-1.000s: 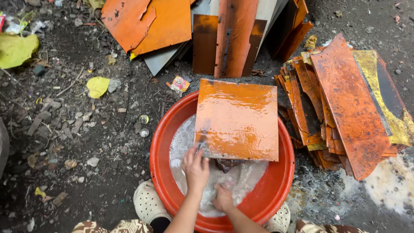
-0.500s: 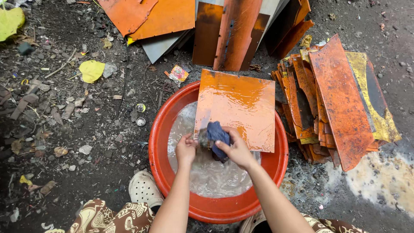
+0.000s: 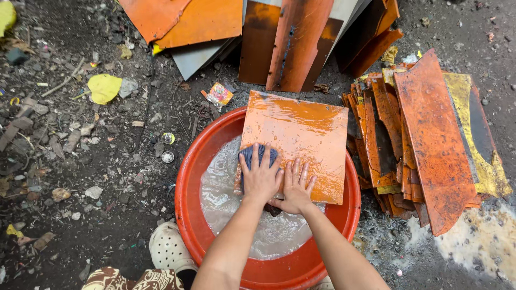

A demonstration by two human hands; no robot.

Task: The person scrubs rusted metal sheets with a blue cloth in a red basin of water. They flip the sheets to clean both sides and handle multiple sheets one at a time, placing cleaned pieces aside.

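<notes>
Head view looks straight down: the left hand [image 3: 260, 177] lies flat, fingers spread, pressing a dark blue cloth [image 3: 257, 157] onto a wet orange panel [image 3: 301, 139]. The right hand [image 3: 295, 185] rests open beside it on the same panel, gripping nothing. The panel leans across the rim of a red basin [image 3: 185, 204] filled with cloudy, foamy water [image 3: 223, 185]. Being slick and only propped, the panel could slide under the pushing and splash, or its rough edge could nick a finger. A stack of rusty orange panels [image 3: 414, 139] sits just right of the basin.
</notes>
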